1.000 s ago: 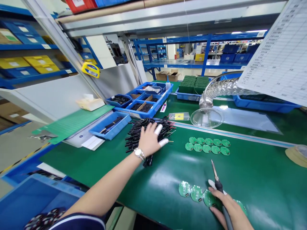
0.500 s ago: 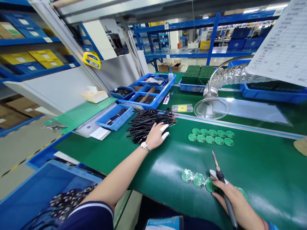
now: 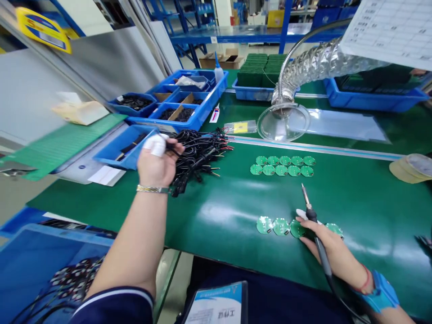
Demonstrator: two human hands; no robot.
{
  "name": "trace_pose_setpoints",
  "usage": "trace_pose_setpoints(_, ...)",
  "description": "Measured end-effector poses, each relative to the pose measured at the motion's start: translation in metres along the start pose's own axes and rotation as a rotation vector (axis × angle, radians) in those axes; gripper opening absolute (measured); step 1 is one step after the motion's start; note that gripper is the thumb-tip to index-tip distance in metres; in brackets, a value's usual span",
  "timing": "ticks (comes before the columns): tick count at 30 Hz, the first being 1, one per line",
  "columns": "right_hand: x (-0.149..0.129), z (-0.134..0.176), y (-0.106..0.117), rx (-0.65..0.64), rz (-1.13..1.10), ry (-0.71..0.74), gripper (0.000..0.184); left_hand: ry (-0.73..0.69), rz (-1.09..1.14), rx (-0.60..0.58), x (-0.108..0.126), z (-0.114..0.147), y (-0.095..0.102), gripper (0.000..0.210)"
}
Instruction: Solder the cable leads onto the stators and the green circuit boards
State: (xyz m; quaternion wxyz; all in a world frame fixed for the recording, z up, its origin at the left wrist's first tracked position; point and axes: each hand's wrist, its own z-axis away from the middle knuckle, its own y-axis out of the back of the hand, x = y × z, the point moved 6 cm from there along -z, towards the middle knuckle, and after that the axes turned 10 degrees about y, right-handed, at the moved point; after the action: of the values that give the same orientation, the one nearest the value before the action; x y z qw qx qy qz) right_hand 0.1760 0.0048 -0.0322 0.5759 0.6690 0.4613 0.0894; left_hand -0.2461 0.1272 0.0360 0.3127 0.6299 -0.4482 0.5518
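Smooth green-topped workbench [image 3: 219, 216], its surface bearing glossy reflected light; flat grey partition panel [image 3: 124, 58] at left; blue metal shelving rack [image 3: 236, 33] behind; white pillar [image 3: 222, 12] beyond.

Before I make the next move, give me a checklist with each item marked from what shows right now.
1. Iron gripped in right hand: ok.
2. Iron's tip off the two far rows of boards: ok, a gap shows.
3. Near row of boards fully in sight: not ok, the right hand covers part.
4. Left hand holding just one cable: cannot tell, its curled fingers hide this.
5. Cables in the pile lying separate: not ok, they overlap.
6. Iron hot: cannot tell from a picture.
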Motion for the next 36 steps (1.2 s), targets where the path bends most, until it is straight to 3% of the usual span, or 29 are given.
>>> trace_pose_setpoints(2, 0.001, 0.000, 0.000, 0.002, -0.006, -0.001, 0.034, 0.019, 0.273, 0.074, 0.016, -0.007, 0.021, 0.017)
trace_pose_setpoints(5, 0.001, -0.001, 0.000, -0.006, -0.007, 0.009, 0.034, -0.073, 0.275, 0.072, 0.041, 0.003, 0.022, 0.012)
trace_pose_setpoints(8, 0.001, -0.002, -0.001, -0.011, -0.006, 0.006, 0.036, -0.171, -0.079, -0.109, 0.043, 0.036, -0.018, 0.012)
trace_pose_setpoints(10, 0.000, -0.002, 0.001, 0.003, -0.006, 0.003, 0.036, -0.120, -0.247, -0.279, 0.022, 0.060, -0.053, 0.015)
trace_pose_setpoints(12, 0.000, -0.002, 0.001, 0.016, -0.009, -0.001, 0.035, -0.021, -0.270, -0.413, -0.003, 0.076, -0.079, 0.016)
trace_pose_setpoints(14, 0.000, -0.002, 0.002, 0.021, -0.016, -0.007, 0.034, 0.017, -0.182, -0.384, -0.014, 0.074, -0.086, 0.016)
trace_pose_setpoints(16, 0.001, -0.001, 0.001, 0.025, -0.023, -0.011, 0.034, 0.012, 0.037, -0.224, -0.008, 0.058, -0.073, 0.017)
trace_pose_setpoints(19, 0.001, -0.001, 0.000, 0.039, -0.026, -0.008, 0.035, 0.025, 0.377, -0.017, 0.019, 0.032, -0.042, 0.018)
trace_pose_setpoints(22, 0.003, 0.000, -0.001, 0.049, -0.022, -0.006, 0.036, 0.055, 0.419, 0.039, 0.054, 0.025, -0.021, 0.015)
trace_pose_setpoints(24, 0.005, 0.002, -0.002, 0.037, -0.023, 0.002, 0.036, 0.029, 0.373, 0.015, 0.073, 0.038, -0.019, 0.017)
trace_pose_setpoints(27, 0.008, 0.004, 0.000, 0.010, -0.028, 0.015, 0.034, -0.068, 0.073, -0.193, 0.081, 0.080, -0.044, 0.019)
trace_pose_setpoints(30, 0.006, 0.003, 0.008, 0.016, -0.016, -0.016, 0.033, 0.008, -0.326, -0.518, 0.044, 0.136, -0.089, 0.005)
trace_pose_setpoints(32, -0.002, -0.003, 0.014, 0.071, -0.028, -0.061, 0.035, 0.097, -0.548, -0.725, 0.009, 0.172, -0.114, 0.008)
trace_pose_setpoints(34, -0.016, -0.013, 0.016, 0.143, -0.091, -0.107, 0.034, 0.138, -0.628, -0.778, -0.015, 0.193, -0.129, 0.011)
trace_pose_setpoints(36, -0.030, -0.024, 0.010, 0.176, -0.183, -0.127, 0.030, 0.138, -0.620, -0.779, -0.024, 0.202, -0.137, 0.011)
